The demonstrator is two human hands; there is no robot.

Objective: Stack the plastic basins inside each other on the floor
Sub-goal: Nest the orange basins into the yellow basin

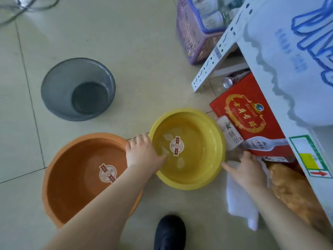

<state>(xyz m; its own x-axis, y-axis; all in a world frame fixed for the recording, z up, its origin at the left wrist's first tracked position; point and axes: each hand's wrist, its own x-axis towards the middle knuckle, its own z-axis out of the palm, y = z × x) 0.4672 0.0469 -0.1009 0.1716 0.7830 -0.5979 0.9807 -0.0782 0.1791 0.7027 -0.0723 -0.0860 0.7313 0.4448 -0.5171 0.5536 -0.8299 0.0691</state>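
Head view: my left hand (142, 153) clamps the yellow basin (187, 148) rim, right hand (246, 168) open beside it.
One-handed, it could tip and clip the orange basin (84, 177).

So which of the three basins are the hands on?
The yellow basin: left hand grips its near-left rim, right hand touches its right edge. Orange basin and grey basin sit untouched.

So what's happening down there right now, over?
Both hands on yellow basin rim: left hand, right hand. Orange basin beside it, empty. Nothing blocking.

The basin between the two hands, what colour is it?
Yellow basin, clearest in the head view.
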